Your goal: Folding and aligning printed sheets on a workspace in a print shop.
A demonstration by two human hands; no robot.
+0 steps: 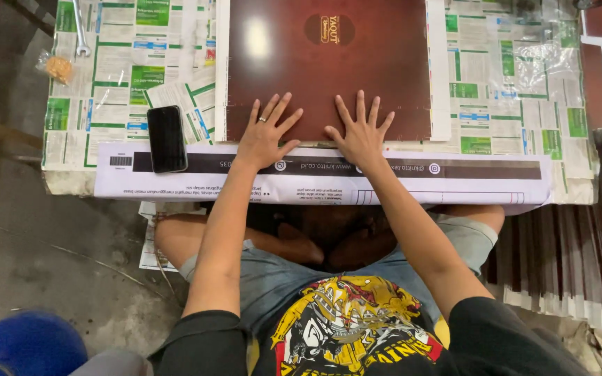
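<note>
A glossy dark red-brown cover sheet with a gold oval emblem lies flat on a white backing on the low table. My left hand, wearing a ring, presses flat on its near edge with fingers spread. My right hand lies flat beside it, also spread, thumbs almost meeting. Both hands hold nothing.
Newspaper covers the table. A black phone lies left of my hands on a long white printed strip. A wrench and a small plastic bag sit far left. Stacked dark sheets stand at right.
</note>
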